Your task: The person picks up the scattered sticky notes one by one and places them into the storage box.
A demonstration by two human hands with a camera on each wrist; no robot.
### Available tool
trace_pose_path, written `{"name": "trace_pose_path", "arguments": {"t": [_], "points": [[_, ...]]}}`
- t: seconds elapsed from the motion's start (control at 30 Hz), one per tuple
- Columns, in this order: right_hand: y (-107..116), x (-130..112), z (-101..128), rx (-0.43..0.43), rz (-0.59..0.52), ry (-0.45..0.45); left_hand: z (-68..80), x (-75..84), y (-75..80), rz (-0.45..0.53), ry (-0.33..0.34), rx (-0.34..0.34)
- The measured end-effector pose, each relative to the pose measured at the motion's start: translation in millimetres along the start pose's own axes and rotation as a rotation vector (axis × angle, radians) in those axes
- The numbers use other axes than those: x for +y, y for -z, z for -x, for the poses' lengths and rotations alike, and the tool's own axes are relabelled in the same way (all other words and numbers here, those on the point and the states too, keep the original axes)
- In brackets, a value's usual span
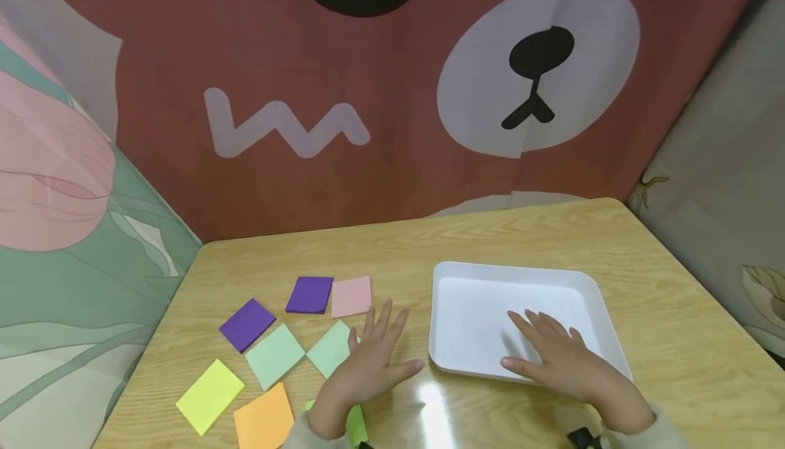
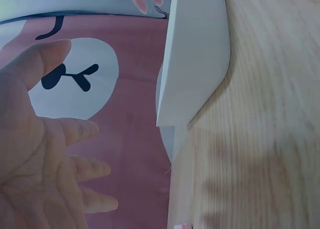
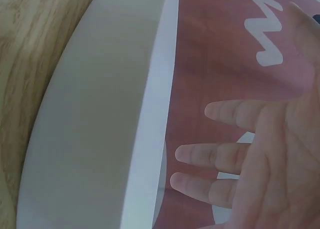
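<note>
My left hand (image 1: pixel 370 362) is held over the table with its fingers spread and straight, and nothing is in it. It overlaps a mint green sticky note pad (image 1: pixel 329 348) in the head view, and its wrist partly covers a lime green pad (image 1: pixel 356 426). Just beyond its fingertips lies a pink pad (image 1: pixel 351 297). My right hand (image 1: pixel 559 362), likewise with extended fingers and bare palm, hovers over the near side of a white rectangular tray (image 1: pixel 472 316). The right wrist view shows the tray's outer wall (image 3: pixel 95 109) beside that hand.
Left of my left hand, more sticky note pads lie spread on the wooden table (image 1: pixel 392 251): purple ones (image 1: pixel 248 325), another mint green (image 1: pixel 275 357), a yellow (image 1: pixel 210 396) and an orange (image 1: pixel 265 419). A curtain with a bear's face (image 1: pixel 392 183) hangs behind the table.
</note>
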State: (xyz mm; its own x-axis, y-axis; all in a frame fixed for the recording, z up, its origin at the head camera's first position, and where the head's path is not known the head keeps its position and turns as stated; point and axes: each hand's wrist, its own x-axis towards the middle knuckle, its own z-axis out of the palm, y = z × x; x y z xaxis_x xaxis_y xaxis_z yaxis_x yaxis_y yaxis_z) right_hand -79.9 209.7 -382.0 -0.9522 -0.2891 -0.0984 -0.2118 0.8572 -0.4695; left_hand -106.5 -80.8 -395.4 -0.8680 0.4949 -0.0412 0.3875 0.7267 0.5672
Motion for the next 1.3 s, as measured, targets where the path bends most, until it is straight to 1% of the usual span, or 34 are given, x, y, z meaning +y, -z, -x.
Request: {"name": "trace_pose_path", "arguments": {"t": [0.13,0.37,0.6,0.87,1.13,1.3], "points": [[1,3,2,-0.013,-0.038,-0.027,-3.0,1.3,-3.1,0.008,-0.016,-0.003],[-1,9,7,-0.006,-0.044,-0.053,-6.4,5.1,-7.3,0.014,-0.015,-0.027],[-3,14,12,0.027,-0.026,-0.055,-9.2,6.2,-12.1,0.023,-0.013,-0.052],[-1,20,15,0.038,-0.047,-0.077,-12.4,8.0,-15.6,-0.007,-0.032,-0.061],[-1,28,20,0.063,-0.027,-0.097,-16.4,12.2,-19.8,0.053,-0.041,-0.088],[1,33,22,0.072,-0.037,-0.117,-19.2,15.4,-22.4,0.053,-0.055,-0.095]]}}
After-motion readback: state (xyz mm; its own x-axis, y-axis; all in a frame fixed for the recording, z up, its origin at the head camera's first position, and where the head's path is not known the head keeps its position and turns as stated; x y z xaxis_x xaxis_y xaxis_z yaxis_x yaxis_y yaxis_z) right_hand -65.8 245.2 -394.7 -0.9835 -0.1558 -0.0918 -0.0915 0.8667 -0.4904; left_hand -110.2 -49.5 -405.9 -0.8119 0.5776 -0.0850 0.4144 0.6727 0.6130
